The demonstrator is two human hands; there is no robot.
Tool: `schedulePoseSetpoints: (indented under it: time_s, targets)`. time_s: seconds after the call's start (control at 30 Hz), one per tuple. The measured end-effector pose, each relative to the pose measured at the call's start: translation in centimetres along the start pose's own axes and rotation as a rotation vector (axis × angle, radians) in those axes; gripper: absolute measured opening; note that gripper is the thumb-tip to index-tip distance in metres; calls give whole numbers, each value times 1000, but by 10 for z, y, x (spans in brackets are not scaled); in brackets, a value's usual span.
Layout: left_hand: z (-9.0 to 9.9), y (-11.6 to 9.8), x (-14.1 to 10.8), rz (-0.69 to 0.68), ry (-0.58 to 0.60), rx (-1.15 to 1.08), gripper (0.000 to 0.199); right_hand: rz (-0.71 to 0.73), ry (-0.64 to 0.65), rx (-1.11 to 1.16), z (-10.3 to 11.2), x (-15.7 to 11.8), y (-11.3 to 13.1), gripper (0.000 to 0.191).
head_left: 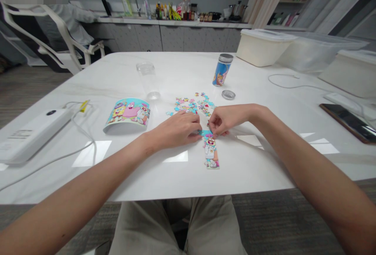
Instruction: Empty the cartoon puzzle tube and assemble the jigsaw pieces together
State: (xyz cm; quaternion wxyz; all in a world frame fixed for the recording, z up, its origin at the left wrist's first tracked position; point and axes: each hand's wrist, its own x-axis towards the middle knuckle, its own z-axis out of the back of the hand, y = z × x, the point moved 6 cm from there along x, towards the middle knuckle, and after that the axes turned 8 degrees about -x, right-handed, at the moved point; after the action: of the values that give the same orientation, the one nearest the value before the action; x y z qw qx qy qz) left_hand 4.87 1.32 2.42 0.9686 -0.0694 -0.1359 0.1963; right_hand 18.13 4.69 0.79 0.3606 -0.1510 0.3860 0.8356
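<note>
A partly joined jigsaw puzzle (212, 153) lies on the white table as a narrow upright strip with cartoon figures. At its top left my left hand (183, 129) is closed, fingertips on a light-blue edge piece. My right hand (221, 121) pinches at the strip's top right corner; its curled fingers mostly hide the puzzle piece there. Just beyond both hands is a scattered pile of loose puzzle pieces (186, 105), many of them blue and pink. Left of my left hand, a curled picture card (129, 112) shows the cartoon characters.
Behind the pieces stand a clear plastic jar (148, 80) and a blue picture can (222, 71), with a metal lid (228, 94) nearby. A white power strip (32, 133) with cables lies left, a phone (349, 122) right. Storage bins (264, 47) line the back right. A person sits in a chair (58, 35).
</note>
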Motion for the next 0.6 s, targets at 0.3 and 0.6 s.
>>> schedulePoseSetpoints:
  time_s: [0.3, 0.6]
  targets:
    - [0, 1, -1, 15, -22, -45, 16, 19, -2, 4, 0, 1, -1, 28]
    - [-1, 2, 1, 26, -16, -84, 21, 17, 1, 2, -1, 1, -2, 26]
